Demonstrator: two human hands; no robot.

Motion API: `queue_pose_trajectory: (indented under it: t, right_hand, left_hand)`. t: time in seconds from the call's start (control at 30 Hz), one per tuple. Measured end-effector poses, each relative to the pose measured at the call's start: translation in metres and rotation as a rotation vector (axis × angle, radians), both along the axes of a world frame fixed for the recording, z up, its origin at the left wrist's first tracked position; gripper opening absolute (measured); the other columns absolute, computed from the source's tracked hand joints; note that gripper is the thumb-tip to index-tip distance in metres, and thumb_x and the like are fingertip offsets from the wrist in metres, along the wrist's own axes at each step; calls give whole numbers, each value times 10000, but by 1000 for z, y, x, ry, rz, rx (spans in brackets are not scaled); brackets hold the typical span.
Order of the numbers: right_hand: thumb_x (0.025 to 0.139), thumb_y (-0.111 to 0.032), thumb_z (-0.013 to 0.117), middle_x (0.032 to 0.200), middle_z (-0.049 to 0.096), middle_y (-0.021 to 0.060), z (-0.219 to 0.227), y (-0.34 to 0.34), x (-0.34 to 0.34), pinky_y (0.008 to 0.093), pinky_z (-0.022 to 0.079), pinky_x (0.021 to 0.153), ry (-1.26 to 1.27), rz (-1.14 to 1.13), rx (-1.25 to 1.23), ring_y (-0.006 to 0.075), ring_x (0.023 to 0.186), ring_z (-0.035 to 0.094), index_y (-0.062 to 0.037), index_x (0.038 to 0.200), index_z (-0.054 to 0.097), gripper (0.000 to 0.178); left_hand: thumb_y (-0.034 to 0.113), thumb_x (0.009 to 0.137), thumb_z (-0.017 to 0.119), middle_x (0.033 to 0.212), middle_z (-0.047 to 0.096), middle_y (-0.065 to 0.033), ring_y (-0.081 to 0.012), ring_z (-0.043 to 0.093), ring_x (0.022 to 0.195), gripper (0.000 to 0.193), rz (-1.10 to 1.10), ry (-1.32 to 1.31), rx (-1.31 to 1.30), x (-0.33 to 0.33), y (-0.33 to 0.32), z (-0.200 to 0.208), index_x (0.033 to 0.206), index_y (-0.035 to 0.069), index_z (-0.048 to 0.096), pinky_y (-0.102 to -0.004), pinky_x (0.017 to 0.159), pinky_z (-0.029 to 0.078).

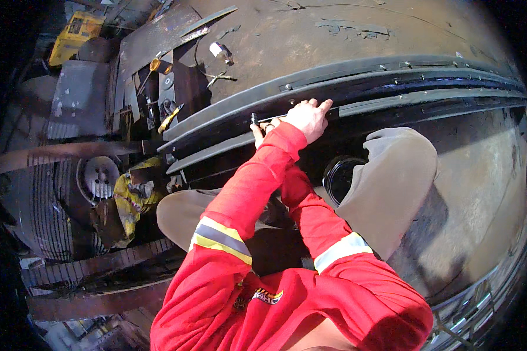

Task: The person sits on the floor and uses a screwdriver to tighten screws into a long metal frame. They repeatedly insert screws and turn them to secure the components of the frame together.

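Observation:
My forearms, in red sleeves with reflective bands, cross over a long dark metal beam (pixel 386 88) with raised ridges. Reaching over to the right, my left hand (pixel 309 120) lies on the beam with its fingers stretched across a ridge. Beneath that forearm and further left, my right hand (pixel 263 130) is partly hidden, its visible fingers curled beside a small dark metal cylinder (pixel 254 119) that stands up from the beam. What those fingers hold cannot be made out. Several small bolts (pixel 288 88) dot the beam.
Left of the beam's end are a yellow-handled tool (pixel 171 117), a stained yellow bag (pixel 132 196) and a round metal wheel (pixel 98 178). A small white container (pixel 221 52) stands beyond the beam. A black round object (pixel 341 177) sits by my right leg.

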State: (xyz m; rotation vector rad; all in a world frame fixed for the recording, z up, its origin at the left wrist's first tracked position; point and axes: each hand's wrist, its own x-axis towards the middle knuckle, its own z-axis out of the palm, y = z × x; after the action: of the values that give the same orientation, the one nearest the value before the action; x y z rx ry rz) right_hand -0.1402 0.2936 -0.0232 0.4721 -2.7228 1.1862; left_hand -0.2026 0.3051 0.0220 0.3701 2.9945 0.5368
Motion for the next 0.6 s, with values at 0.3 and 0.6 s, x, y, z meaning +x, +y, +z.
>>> queue_pose_trajectory:
  t: [0.3,0.6]
  right_hand:
    - [753,-240,689,911,599,59,-12,2,2,440,330,939,158,33,-93,247,980,499,-80,846,681,185]
    - [702,-274,769,720,584,13,2,-5,-3,423,321,885,126,-66,-109,237,878,514,-115,655,688,185]
  left_hand:
    - [15,708,610,978,655,-170,-358,637,911,582,-138,-36,-34,-30,-20,52,1260,174,519,-444,757,519]
    - [-29,760,669,1033,531,-142,-224,617,824,562,757,570,1213,70,-149,90,1245,68,402,-365,692,583]
